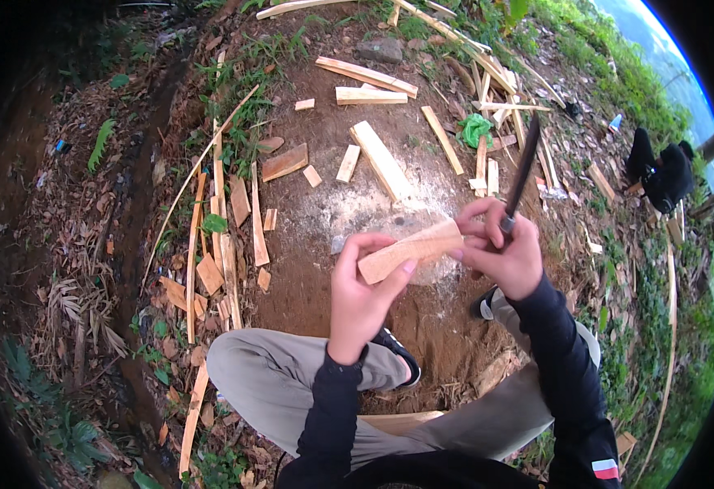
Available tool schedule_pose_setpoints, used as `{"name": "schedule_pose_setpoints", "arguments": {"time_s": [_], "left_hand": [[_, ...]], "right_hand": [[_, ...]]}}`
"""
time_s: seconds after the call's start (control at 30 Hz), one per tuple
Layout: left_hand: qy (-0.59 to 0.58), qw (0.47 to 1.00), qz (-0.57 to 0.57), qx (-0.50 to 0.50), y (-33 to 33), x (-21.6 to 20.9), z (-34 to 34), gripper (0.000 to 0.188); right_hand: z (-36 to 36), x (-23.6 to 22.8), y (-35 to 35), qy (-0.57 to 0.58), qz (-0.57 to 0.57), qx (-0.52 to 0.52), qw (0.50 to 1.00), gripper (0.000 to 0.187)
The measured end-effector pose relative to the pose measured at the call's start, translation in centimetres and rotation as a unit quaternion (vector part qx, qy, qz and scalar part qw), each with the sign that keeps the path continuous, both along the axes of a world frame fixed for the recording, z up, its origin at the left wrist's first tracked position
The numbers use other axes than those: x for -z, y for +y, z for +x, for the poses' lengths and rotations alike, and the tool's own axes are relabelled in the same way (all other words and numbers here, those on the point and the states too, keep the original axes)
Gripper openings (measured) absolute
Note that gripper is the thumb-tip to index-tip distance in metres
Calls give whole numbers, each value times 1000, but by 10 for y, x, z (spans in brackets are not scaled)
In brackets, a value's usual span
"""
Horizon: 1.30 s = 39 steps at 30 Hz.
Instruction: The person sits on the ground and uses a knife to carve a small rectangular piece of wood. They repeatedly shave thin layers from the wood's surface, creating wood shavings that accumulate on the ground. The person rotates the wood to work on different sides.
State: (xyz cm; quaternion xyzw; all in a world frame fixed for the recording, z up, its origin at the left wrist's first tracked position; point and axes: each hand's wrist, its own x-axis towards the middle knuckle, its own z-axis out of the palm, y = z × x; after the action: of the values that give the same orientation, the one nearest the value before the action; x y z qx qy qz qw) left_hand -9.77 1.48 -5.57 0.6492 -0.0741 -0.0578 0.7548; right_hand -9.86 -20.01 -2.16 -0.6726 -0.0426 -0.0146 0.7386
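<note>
A short flat block of pale wood (410,251) is held level above my lap. My left hand (363,285) grips its left end, the thumb across the near face and the fingers behind. At its other end, my right hand (508,248) pinches the block with thumb and fingertips. The same right hand also has a long dark-bladed knife (523,173) in it, the blade pointing up and away from the block; its handle is mostly hidden by the fingers. Under the block lies a pale patch of sawdust (349,213) on brown soil.
A thick plank (380,161) lies ahead, with several offcuts around it. Long wood strips (228,269) line the left side beside a ditch (141,326). More strips and a green plastic bag (475,129) lie at the right. A person in dark clothes (663,171) is at far right.
</note>
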Motion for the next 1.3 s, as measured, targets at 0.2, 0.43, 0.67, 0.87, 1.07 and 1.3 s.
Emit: {"name": "schedule_pose_setpoints", "arguments": {"time_s": [0.2,0.43,0.67,0.87,1.07,1.3], "left_hand": [[-143,912,381,-48,0,122,41,34],[-42,868,494,-6,-19,134,45,28],[-63,761,638,100,-15,109,60,31],[-53,741,652,154,-19,109,77,28],[22,789,564,242,-20,141,88,33],[265,814,454,249,-23,119,92,33]], "right_hand": [[28,119,-9,169,-352,40,920,47],[-4,229,-2,180,-435,101,877,62],[-4,203,21,115,-486,63,864,58],[1,202,20,127,-518,45,845,60],[1,222,21,57,-545,48,835,57],[10,207,26,52,-589,31,806,52]]}}
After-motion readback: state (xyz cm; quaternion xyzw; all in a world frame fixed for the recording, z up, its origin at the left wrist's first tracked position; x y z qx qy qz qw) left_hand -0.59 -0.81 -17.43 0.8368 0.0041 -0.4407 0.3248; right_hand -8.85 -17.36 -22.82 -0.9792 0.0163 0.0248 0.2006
